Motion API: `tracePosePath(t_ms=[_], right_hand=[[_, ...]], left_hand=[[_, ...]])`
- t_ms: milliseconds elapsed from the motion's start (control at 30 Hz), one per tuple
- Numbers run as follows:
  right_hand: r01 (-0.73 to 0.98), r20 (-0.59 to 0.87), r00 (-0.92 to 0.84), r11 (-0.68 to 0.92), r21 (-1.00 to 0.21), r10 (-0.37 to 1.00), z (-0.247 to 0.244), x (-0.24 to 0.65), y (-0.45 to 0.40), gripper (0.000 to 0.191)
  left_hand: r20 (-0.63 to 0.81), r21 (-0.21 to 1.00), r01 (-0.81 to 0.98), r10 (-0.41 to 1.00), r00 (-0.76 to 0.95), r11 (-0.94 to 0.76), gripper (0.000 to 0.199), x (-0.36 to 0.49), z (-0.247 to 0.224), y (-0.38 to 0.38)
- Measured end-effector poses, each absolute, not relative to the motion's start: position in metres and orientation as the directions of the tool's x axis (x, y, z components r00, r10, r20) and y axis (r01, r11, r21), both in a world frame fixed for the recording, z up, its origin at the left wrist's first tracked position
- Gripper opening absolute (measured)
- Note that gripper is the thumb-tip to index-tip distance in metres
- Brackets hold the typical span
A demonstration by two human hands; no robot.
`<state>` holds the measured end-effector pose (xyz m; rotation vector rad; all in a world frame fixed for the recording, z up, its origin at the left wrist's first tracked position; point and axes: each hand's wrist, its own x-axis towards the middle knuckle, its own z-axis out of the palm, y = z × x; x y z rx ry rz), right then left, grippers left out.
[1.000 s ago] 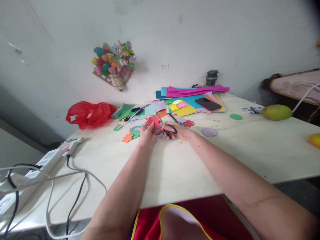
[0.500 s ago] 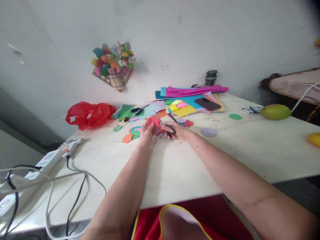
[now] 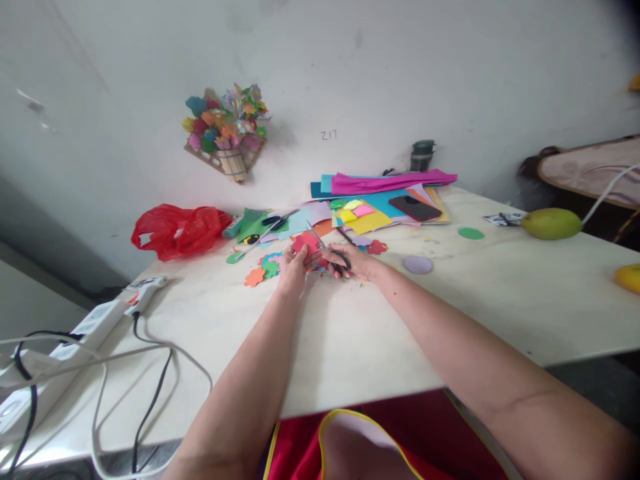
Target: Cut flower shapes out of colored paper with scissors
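Observation:
Between thumb and fingers my left hand (image 3: 294,265) pinches a piece of red paper (image 3: 305,244). My right hand (image 3: 354,260) is closed round the dark handles of a pair of scissors (image 3: 340,259), whose blades point up and left at the red paper's right edge. Under and around both hands lie small paper scraps. Left of my left hand are an orange paper flower (image 3: 255,277) and a green paper flower (image 3: 271,269). A red paper cut-out (image 3: 377,247) lies just beyond my right hand.
Coloured sheets (image 3: 380,200) and a phone (image 3: 415,208) lie at the back. Another pair of scissors (image 3: 274,222) rests near a red plastic bag (image 3: 180,230). A power strip (image 3: 83,333) with trailing cables is at left; a mango (image 3: 551,223) lies at right.

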<state>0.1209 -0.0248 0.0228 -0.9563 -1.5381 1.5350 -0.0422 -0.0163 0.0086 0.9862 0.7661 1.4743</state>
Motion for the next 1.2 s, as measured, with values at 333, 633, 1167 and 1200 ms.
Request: tracePosePath(t_ms=[333,633,1167,1200], right_hand=[[0.015,0.012,-0.438,0.021,-1.000,0.899,0.020,0.121,-0.021,0.030],[0.028,0.017,-0.405,0.031,-0.999,0.914,0.019,0.122,-0.018,0.035],[0.187,0.003,-0.580,0.137,-0.973,0.815,0.026,0.149,-0.018,0.042],[0.193,-0.002,-0.578,0.135,-0.972,0.816,0.026,0.149,-0.018,0.042]], left_hand=[[0.155,0.896,-0.422,0.988,0.009,-0.137,0.037,-0.042,0.008,-0.016],[0.145,0.897,-0.422,0.989,0.003,-0.130,0.035,-0.044,0.006,-0.015],[0.204,0.867,-0.480,0.974,0.094,-0.136,0.033,-0.052,-0.001,-0.010],[0.205,0.863,-0.487,0.974,0.097,-0.134,0.033,-0.052,-0.002,-0.010]])
